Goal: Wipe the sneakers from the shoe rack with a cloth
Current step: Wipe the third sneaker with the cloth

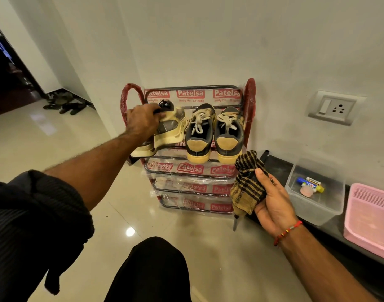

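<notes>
Nearest us, the right hand [273, 203] hangs just right of the shoe rack [193, 168], its grip bunched tight around a black-and-tan checked cloth [247, 182]. Up on that rack's top shelf the left hand [143, 120] has its grip clamped on a cream sneaker [169, 131] at the left end, tilted and partly off the shelf, while a pair of grey-and-tan sneakers [215, 136] sits beside it, heels toward us.
</notes>
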`<state>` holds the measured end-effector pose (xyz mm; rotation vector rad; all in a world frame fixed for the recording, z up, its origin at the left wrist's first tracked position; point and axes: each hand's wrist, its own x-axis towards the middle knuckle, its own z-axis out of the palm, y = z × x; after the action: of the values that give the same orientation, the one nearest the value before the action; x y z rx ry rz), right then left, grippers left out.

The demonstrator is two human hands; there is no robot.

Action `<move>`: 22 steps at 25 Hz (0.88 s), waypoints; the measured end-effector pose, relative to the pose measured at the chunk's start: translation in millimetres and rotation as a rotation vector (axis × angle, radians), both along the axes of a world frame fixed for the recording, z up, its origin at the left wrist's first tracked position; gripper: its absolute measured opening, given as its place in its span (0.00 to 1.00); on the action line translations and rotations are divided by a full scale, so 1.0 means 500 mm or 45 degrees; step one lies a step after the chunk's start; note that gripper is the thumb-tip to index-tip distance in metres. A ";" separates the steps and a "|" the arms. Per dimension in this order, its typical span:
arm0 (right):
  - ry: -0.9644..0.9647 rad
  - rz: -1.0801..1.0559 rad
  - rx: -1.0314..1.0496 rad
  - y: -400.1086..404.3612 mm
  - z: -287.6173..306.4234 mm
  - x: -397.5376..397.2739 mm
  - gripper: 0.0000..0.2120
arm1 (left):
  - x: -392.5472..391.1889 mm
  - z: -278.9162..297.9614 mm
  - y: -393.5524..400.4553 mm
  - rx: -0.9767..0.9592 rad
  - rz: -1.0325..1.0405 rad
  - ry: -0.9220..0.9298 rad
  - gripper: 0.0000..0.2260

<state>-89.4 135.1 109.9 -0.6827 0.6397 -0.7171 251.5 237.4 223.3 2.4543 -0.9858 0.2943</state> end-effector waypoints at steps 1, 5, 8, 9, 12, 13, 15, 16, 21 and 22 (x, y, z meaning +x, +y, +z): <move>-0.002 0.000 -0.003 -0.001 0.003 -0.006 0.18 | -0.001 0.017 0.011 -0.061 0.015 -0.009 0.14; -0.016 0.013 -0.016 0.005 0.024 -0.038 0.20 | -0.032 0.120 0.054 -0.184 0.014 0.017 0.13; -0.026 0.018 -0.026 0.013 0.041 -0.068 0.19 | -0.097 0.203 0.096 -0.225 -0.117 0.098 0.14; -0.025 0.012 -0.023 0.013 0.045 -0.079 0.20 | -0.130 0.229 0.110 -0.209 -0.188 0.135 0.14; -0.030 -0.010 -0.035 0.013 0.064 -0.129 0.21 | -0.243 0.290 0.152 -0.142 -0.366 0.180 0.12; -0.037 -0.010 -0.048 0.012 0.071 -0.148 0.22 | -0.280 0.302 0.165 -0.129 -0.413 0.206 0.12; -0.068 -0.008 -0.081 0.011 0.086 -0.190 0.22 | -0.345 0.311 0.183 -0.106 -0.511 0.345 0.11; -0.097 -0.004 -0.098 0.011 0.092 -0.211 0.22 | -0.372 0.305 0.186 -0.091 -0.555 0.450 0.11; -0.104 -0.008 -0.199 0.008 0.101 -0.308 0.26 | -0.506 0.170 0.132 0.029 -0.648 0.909 0.05; -0.044 -0.039 -0.257 0.008 0.101 -0.328 0.27 | -0.535 0.128 0.111 0.059 -0.645 0.983 0.04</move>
<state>-253.5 139.0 160.6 -0.8456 0.5514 -0.8275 -16.1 292.8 287.4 1.9630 -1.1760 -0.7855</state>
